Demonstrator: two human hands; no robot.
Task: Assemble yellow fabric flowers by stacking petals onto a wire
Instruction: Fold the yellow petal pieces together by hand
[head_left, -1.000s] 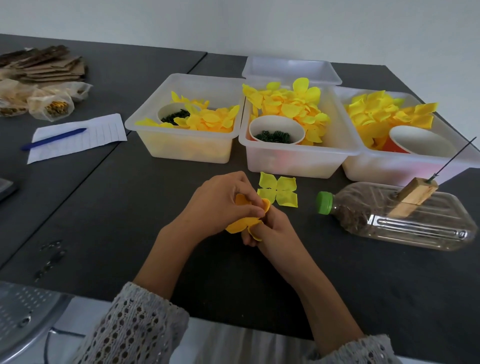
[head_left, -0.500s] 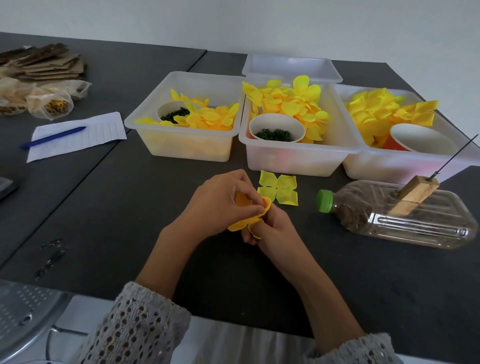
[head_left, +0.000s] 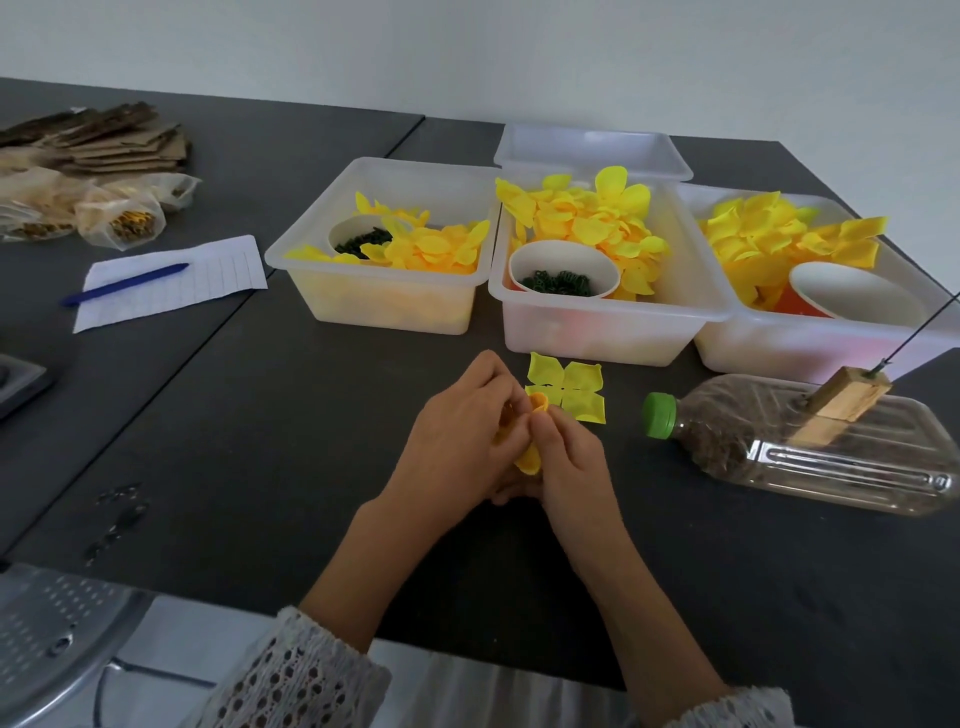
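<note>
My left hand (head_left: 460, 441) and my right hand (head_left: 569, 457) meet over the dark table, and together they pinch an orange-yellow fabric petal piece (head_left: 532, 457) folded between the fingers. Most of that piece is hidden by the hands. A lighter yellow four-petal piece (head_left: 571, 387) lies flat on the table just behind my hands. A thin dark wire (head_left: 919, 327) rises at a slant from a wooden block (head_left: 841, 410) lying on a clear plastic bottle (head_left: 810, 447) at the right.
Three clear bins hold loose yellow petals and paper cups: left bin (head_left: 384, 312), middle bin (head_left: 597, 332), right bin (head_left: 810, 353). An empty bin (head_left: 592, 150) stands behind. A paper sheet with a blue pen (head_left: 124, 283), bags and cardboard (head_left: 93, 156) lie at the left.
The hands have pressed closer together and folded the orange-yellow piece tighter, so less of it shows. Everything else on the table has stayed in place.
</note>
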